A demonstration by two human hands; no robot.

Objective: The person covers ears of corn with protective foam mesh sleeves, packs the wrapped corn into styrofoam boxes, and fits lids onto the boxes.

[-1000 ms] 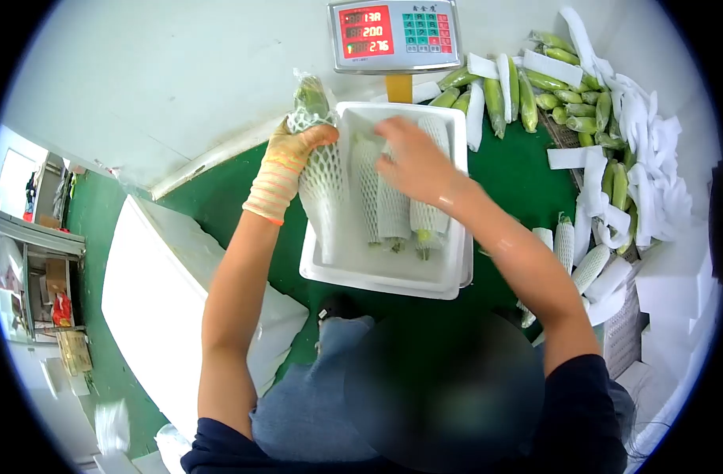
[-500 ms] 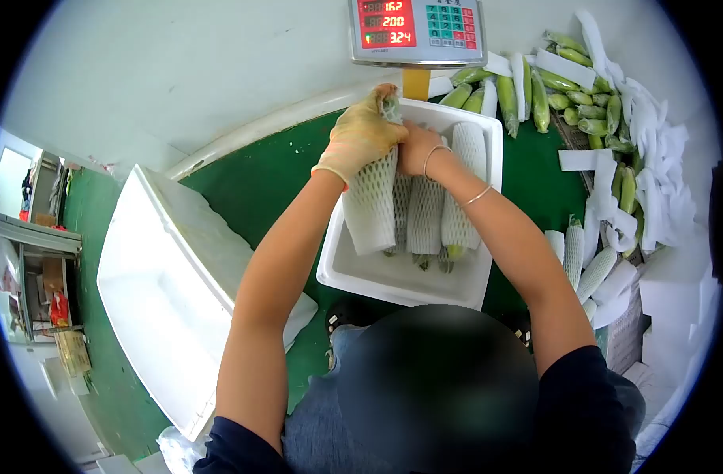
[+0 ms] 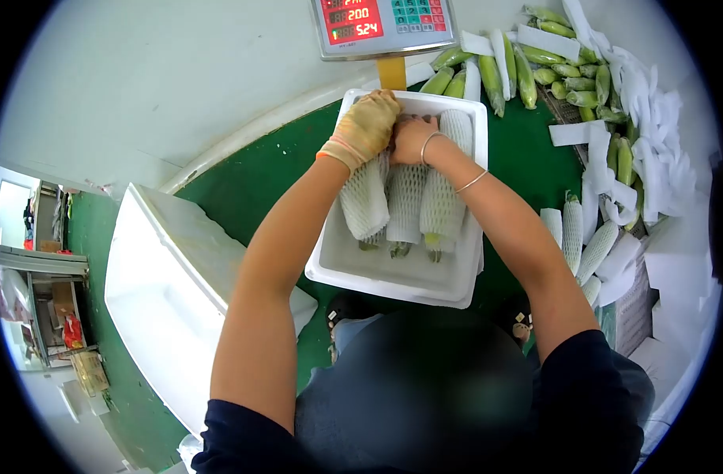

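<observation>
A white foam box [image 3: 377,276] holds several ears of corn in white foam net sleeves, lying lengthwise. My left hand [image 3: 367,126], in a yellowish work glove, closes over the upper end of the left netted ear of corn [image 3: 364,204]. Bare and wearing two bracelets, my right hand [image 3: 413,141] curls its fingers at the top of the middle netted ear [image 3: 406,207]; its fingertips are hidden, so what they grip is unclear. Along the right wall of the box lies another netted ear [image 3: 444,193].
A digital scale display [image 3: 385,25] with red figures stands behind the box. Plastic-wrapped ears of corn [image 3: 525,79] and white foam strips [image 3: 649,150] are piled at right. More netted ears [image 3: 597,251] lie nearer. A large white foam container [image 3: 168,292] stands at left on the green floor [image 3: 251,189].
The left netted ear, raised and tilted before, now lies lower in the box with my left hand pressed lower over it. The scale's bottom figure went from 3.24 to 5.24.
</observation>
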